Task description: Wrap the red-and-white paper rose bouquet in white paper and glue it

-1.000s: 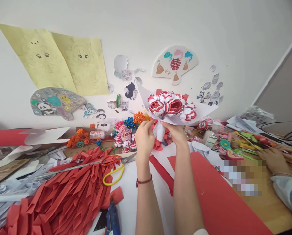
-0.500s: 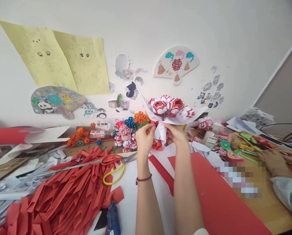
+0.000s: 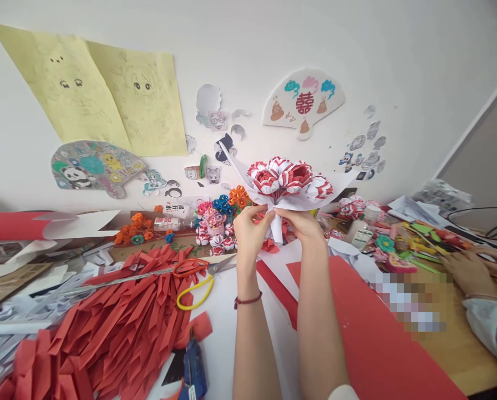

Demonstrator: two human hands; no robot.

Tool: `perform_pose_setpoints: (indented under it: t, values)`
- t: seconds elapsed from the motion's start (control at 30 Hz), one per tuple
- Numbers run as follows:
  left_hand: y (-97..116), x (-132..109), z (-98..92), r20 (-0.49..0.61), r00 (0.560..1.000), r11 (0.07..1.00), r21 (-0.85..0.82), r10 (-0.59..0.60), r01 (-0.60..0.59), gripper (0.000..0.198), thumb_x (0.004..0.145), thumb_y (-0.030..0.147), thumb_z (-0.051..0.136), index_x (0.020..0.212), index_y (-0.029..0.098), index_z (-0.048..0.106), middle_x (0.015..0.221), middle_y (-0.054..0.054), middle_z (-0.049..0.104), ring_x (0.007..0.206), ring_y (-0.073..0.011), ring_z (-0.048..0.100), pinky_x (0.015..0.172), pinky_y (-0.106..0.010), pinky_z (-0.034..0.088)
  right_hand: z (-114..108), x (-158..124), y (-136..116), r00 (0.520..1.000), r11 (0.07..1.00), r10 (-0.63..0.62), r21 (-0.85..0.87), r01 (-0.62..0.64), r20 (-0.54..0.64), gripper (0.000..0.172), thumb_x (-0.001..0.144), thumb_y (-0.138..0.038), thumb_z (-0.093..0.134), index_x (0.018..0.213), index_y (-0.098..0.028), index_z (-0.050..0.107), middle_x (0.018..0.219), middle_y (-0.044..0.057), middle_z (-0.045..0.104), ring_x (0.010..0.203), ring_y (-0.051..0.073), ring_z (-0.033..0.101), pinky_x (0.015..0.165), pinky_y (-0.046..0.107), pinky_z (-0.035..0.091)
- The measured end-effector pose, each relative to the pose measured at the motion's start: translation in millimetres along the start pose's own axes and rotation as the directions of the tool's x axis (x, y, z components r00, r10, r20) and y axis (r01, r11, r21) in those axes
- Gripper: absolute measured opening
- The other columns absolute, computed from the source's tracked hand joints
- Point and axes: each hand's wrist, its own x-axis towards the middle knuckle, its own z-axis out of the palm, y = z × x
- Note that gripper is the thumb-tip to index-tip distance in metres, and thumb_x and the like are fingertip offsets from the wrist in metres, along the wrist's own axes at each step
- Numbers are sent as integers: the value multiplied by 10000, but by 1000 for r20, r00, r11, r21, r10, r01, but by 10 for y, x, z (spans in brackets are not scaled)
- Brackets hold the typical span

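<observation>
Both my hands hold up a bouquet of red and white paper flowers (image 3: 288,178) wrapped in white paper (image 3: 334,191). My left hand (image 3: 252,228) pinches the gathered neck of the wrapping from the left, thumb and forefinger on the paper. From the other side my right hand (image 3: 302,225) closes on the same neck. The twisted white paper tail (image 3: 276,229) hangs down between the hands. The blooms stand upright above my fingers, and the paper flares out left and right. My right fingertips are partly hidden behind the wrapping.
Folded red paper strips (image 3: 119,322) pile up at left beside scissors (image 3: 198,280) and a blue glue gun (image 3: 194,366). Red card (image 3: 365,333) lies at right. Small crafted flowers (image 3: 217,214) stand along the wall. A co-worker's hands (image 3: 469,269) are at far right.
My left hand has moved right and now grips the neck of the wrapping beside my right hand. The paper's left side is folded in closer around the flowers. The view has shifted slightly.
</observation>
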Motion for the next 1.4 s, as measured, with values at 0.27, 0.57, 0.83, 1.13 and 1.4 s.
perform_pose_setpoints:
  t: [0.27,0.57,0.83,1.13,1.4]
  values:
    - [-28,9,0,-8,1000,999,-51,6,-7,177,787,303,759,912,180,781,895,-48,757,733,-141,634,702,-259,464,37,-52,-64,999,1000,26,10,-27,21,539,482,-272,915,977,-262,702,1139,3,739,1081,246,675,955,375,560]
    - [-103,5,26,-43,996,996,-41,72,-74,136,801,275,749,891,176,773,858,-32,743,712,-130,615,699,-256,470,-9,-38,-16,997,997,68,22,-69,41,515,478,-200,909,942,-257,693,1095,-2,741,1055,229,675,987,384,532]
    - [-154,-2,40,-42,992,993,9,118,-118,101,818,281,733,855,193,767,859,-31,741,704,-134,618,698,-261,470,-68,-8,25,995,999,37,-28,-35,90,460,500,-175,881,923,-300,750,1192,95,728,1136,323,664,908,472,525]
    - [-201,-15,71,-97,989,993,-30,109,-112,88,809,272,719,824,192,753,852,-30,734,742,-140,633,720,-256,472,-30,-3,51,992,995,-10,-102,22,124,408,560,-250,861,950,-304,755,1103,110,762,1176,339,652,916,492,534]
    - [-406,-36,79,-145,989,991,-126,15,-34,155,807,322,706,763,178,744,823,-38,704,698,-135,588,651,-247,446,89,-73,64,995,987,73,-148,-62,71,444,551,-219,878,967,-274,735,1077,53,767,1214,284,622,1074,460,462]
